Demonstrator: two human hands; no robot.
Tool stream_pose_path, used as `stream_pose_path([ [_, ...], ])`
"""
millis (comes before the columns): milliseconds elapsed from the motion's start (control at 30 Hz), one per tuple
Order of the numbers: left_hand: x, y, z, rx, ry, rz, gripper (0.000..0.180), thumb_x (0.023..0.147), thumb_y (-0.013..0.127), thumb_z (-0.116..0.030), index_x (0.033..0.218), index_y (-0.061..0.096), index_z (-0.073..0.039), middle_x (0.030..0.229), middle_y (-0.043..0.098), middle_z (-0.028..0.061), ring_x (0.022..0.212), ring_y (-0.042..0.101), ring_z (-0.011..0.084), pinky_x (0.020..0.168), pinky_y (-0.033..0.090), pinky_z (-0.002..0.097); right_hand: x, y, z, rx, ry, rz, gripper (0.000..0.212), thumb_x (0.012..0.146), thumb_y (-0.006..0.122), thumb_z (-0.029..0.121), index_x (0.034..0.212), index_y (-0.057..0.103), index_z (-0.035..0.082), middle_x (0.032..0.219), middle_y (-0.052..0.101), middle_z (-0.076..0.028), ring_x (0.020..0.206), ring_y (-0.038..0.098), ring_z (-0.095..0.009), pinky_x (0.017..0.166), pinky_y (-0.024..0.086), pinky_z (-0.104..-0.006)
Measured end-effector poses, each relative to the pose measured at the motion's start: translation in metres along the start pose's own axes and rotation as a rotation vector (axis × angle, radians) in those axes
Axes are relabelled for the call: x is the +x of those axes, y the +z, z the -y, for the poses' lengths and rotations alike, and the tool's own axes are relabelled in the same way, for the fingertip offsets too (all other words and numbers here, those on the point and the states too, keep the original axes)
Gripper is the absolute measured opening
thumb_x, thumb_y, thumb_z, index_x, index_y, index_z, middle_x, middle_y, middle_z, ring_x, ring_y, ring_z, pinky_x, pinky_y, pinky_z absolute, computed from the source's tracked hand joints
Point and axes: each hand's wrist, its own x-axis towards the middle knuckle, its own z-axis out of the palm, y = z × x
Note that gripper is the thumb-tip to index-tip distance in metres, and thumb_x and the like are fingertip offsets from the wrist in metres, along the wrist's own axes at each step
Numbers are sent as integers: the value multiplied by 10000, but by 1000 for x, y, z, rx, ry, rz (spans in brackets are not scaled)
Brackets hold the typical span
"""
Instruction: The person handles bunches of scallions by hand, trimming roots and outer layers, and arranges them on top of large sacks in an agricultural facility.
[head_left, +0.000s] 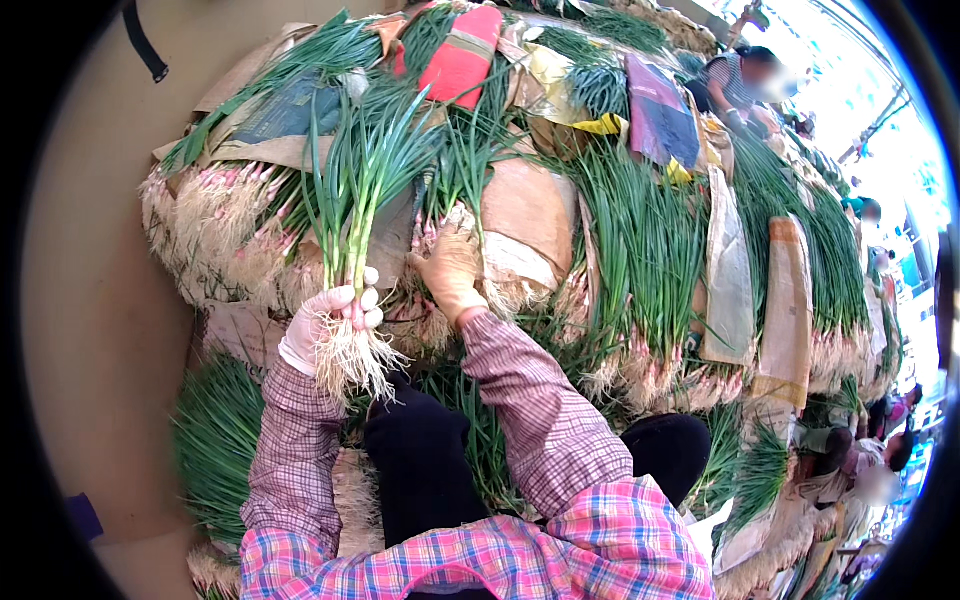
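My left hand [318, 328], in a white glove, is closed round a bunch of green garlic [362, 225]. The bunch stands upright, long green leaves on top and pale shaggy roots hanging below my fingers. My right hand [450, 268], in a yellowish glove, reaches forward into the pile. Its thumb is spread away from the fingers, which touch the pinkish stalks [425, 235] of more green garlic. The fingertips are partly hidden among the stalks and leaves.
Large stacks of green garlic [640, 240] spread ahead and right, layered with brown sacking [525, 215] and a red sheet [462, 58]. More leaves [215, 430] lie at lower left beside a plain wall [95, 300]. A person [735, 85] works at the far right.
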Motion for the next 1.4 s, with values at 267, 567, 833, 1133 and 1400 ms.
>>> stream_pose_path([
  [267, -17, -12, 2, -13, 46, -119, 377, 795, 593, -71, 1126, 461, 56, 788, 543, 85, 649, 515, 155, 676, 447, 262, 31, -20, -14, 687, 184, 45, 512, 699, 690, 104, 1132, 430, 18, 926, 559, -108, 828, 559, -217, 769, 467, -325],
  [567, -8, -19, 13, -56, 75, -31, 357, 818, 586, -106, 1135, 465, 4, 805, 508, 71, 692, 480, 159, 641, 455, 242, -25, -150, -140, 1452, 180, 109, 609, 772, 591, 34, 1323, 330, 47, 1249, 473, -147, 1003, 551, -200, 900, 450, -324],
  [833, 15, 6, 42, -16, 4, -181, 280, 826, 576, -95, 1074, 514, 20, 812, 545, 78, 706, 538, 170, 719, 477, 269, -54, -129, -189, 1056, 245, 115, 870, 770, 687, 189, 1396, 109, 13, 1344, 347, -206, 1192, 420, -257, 981, 371, -375],
  [1133, 59, -39, 65, 172, -200, -227, 304, 845, 566, -77, 1111, 515, 60, 966, 594, 121, 776, 590, 146, 727, 523, 296, -35, -85, -155, 989, 224, 371, 433, 733, 702, 88, 1109, 492, 49, 820, 601, -32, 609, 561, -89, 518, 457, -213],
  [1400, 132, -22, 123, 501, -78, -340, 87, 802, 622, -93, 845, 615, -18, 695, 627, 73, 564, 586, 127, 423, 408, 192, -57, -90, -117, 1158, 276, 277, 411, 831, 612, 118, 1190, 457, -10, 990, 599, -88, 780, 582, -156, 673, 478, -250],
])
